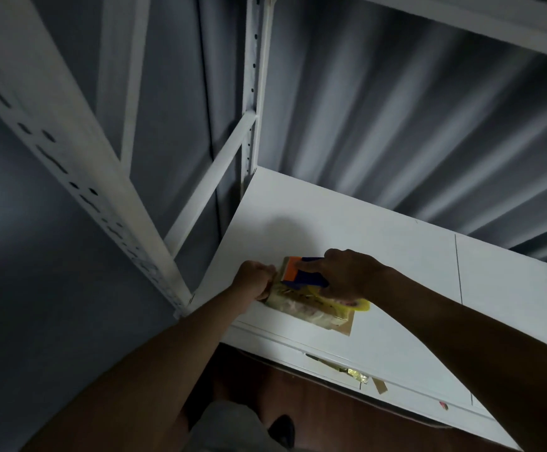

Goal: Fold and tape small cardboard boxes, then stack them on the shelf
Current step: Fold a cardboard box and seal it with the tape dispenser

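cardboard box (311, 313) near shelf board (396, 256) front-left edge | left hand (254, 282) pinches box end | right hand (347, 277) grips tape dispenser (308, 272) on top | bare board behind, right

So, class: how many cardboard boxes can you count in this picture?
1. The cardboard box lies on the white shelf near its front left corner, between the left hand and right hand, partly covered by a tape dispenser. Others may sit out of frame.
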